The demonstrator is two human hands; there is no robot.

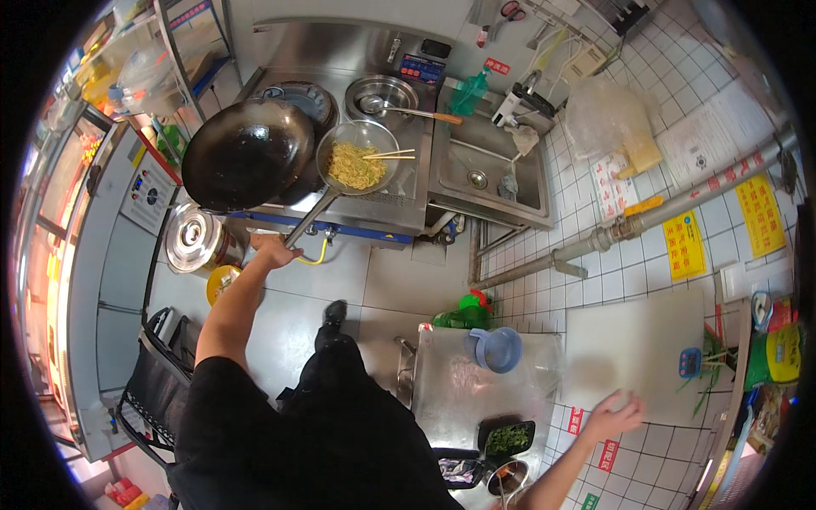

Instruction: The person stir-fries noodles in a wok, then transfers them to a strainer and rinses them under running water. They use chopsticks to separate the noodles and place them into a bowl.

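My left hand [273,250] grips the handle end of a round mesh strainer [390,137] over the stainless steel stove. Yellow noodles [354,167] lie in the strainer, with a pair of chopsticks [398,154] resting across them. To its left a large blackened wok [252,156] sits tilted. Behind the strainer a ladle [408,109] lies across a steel pot [382,86]. My right hand [615,415] is raised at the lower right, fingers spread and holding nothing, near a white board [628,344] on the tiled wall.
A steel worktable [468,398] holds a blue plastic dipper [500,350], a black container of chopped greens [509,438] and a metal bowl [507,478]. A sink [491,172] adjoins the stove. A lidded steel pot [194,236], a black chair [156,382] and a gas pipe [599,241] border the floor.
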